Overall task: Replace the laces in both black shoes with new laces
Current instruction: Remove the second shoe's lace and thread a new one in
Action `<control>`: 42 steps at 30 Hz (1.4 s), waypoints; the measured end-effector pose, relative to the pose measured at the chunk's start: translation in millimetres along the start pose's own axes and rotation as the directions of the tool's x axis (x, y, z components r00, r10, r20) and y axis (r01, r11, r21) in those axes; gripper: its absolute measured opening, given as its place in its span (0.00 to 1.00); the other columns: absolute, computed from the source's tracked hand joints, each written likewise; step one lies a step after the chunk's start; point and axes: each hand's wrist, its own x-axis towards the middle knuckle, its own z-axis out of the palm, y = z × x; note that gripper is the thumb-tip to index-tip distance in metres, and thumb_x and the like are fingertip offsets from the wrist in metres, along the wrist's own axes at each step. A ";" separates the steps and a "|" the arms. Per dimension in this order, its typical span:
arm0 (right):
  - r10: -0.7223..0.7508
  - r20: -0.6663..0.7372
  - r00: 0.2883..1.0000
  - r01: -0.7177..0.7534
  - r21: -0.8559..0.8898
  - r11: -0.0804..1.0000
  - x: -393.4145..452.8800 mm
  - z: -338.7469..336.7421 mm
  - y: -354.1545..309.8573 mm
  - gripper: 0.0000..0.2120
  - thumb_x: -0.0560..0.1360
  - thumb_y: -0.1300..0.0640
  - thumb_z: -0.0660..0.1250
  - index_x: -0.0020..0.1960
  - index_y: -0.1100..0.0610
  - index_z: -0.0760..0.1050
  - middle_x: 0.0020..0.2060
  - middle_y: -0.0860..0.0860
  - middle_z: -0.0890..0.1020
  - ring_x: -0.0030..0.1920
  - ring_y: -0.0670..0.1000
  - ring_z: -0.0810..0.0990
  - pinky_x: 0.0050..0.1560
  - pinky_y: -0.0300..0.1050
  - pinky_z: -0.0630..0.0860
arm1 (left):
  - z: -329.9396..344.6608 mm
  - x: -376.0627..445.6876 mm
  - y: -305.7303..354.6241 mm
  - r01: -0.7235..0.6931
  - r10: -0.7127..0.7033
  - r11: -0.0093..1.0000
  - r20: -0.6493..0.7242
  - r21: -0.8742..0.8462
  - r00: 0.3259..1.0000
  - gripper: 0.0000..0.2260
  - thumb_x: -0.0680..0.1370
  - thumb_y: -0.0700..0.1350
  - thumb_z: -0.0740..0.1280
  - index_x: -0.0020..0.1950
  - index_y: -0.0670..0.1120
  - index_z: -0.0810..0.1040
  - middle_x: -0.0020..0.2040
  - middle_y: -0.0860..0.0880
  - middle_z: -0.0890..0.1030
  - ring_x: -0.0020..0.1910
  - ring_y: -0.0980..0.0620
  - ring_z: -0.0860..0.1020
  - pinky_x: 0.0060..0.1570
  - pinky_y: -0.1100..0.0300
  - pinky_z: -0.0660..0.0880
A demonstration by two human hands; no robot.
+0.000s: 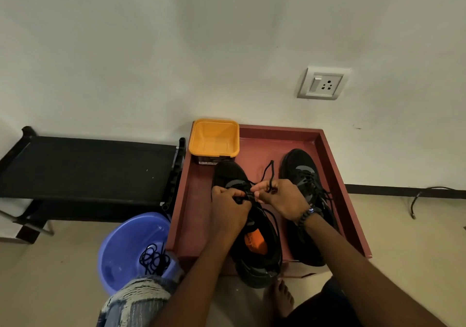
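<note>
Two black shoes are seen lying side by side in a reddish tray [335,170] on the floor, toes toward the wall. The right shoe [306,175] appears fully laced, with crossings visible over its tongue, though it cannot be told whether its lace is new or old. The left shoe [257,251] is being worked on: a black lace [268,172] is pinched by the left hand [228,209] and the right hand [280,196] just above the front eyelets, with a loop standing up from the right hand toward the wall. Both grips are narrow and closed on the lace; which eyelet is being threaded is hidden by the fingers. Loose lace is seen trailing along the shoe's right side toward the heel, so the upper eyelets are judged to be unthreaded as yet. The lacing of this shoe is judged to be at an early stage, with the remaining crossings and tying left.

A tangle of black laces [153,258], probably the removed ones, is seen in a blue basin [121,241] left of the tray. An orange tub [214,137] stands at the tray's far left corner, just beyond the left shoe's toe. A black rack [85,165] stands against the wall, and a wall socket [324,83] is mounted above the tray. The view of the eyelets is blocked by the hands themselves, and the slack lace could be snagged beneath the wrist.
</note>
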 end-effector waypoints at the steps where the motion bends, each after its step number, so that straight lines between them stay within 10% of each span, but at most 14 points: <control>1: -0.013 0.001 1.000 0.013 -0.052 0.999 -0.6 -0.7 -1.4 0.05 0.76 0.57 0.72 0.50 0.51 0.84 0.40 0.47 0.86 0.42 0.42 0.84 0.46 0.30 0.77 | 1.0 0.7 -1.3 0.004 -0.004 1.000 -0.011 -0.009 1.000 0.11 0.76 0.45 0.72 0.58 0.46 0.81 0.57 0.52 0.67 0.47 0.60 0.71 0.33 0.78 0.68; 9: -0.061 0.003 0.998 0.061 -0.171 0.983 -1.0 -4.2 -6.6 0.07 0.80 0.65 0.63 0.47 0.56 0.78 0.39 0.55 0.85 0.36 0.46 0.84 0.41 0.33 0.80 | 3.2 5.9 -5.5 -0.015 0.015 1.000 -0.014 -0.007 1.000 0.10 0.76 0.47 0.72 0.57 0.47 0.82 0.55 0.52 0.68 0.49 0.59 0.71 0.36 0.79 0.68; 16: -0.265 0.115 0.957 0.283 -0.558 0.780 5.3 -1.6 -14.5 0.07 0.81 0.63 0.60 0.56 0.63 0.74 0.51 0.55 0.73 0.50 0.57 0.77 0.54 0.49 0.77 | 2.6 7.6 -6.7 -0.052 0.052 0.998 -0.010 0.018 0.999 0.11 0.76 0.47 0.72 0.58 0.48 0.82 0.54 0.52 0.67 0.49 0.59 0.69 0.36 0.78 0.66; 29: -0.251 0.310 0.917 0.398 -0.764 0.508 7.3 2.9 -24.6 0.14 0.83 0.59 0.56 0.68 0.59 0.68 0.63 0.53 0.68 0.59 0.51 0.69 0.53 0.36 0.67 | 1.4 7.4 -6.9 -0.093 0.094 0.995 -0.013 0.043 0.995 0.11 0.76 0.48 0.72 0.58 0.49 0.83 0.53 0.52 0.66 0.47 0.60 0.69 0.36 0.77 0.67; 42: -0.332 0.194 0.923 0.376 -0.634 0.676 13.7 5.2 0.1 0.10 0.81 0.61 0.60 0.62 0.59 0.71 0.54 0.53 0.72 0.47 0.49 0.72 0.47 0.35 0.64 | 0.3 8.2 -9.0 -0.094 0.094 0.995 -0.017 0.021 0.995 0.11 0.76 0.46 0.72 0.58 0.48 0.83 0.54 0.52 0.67 0.45 0.61 0.68 0.40 0.80 0.66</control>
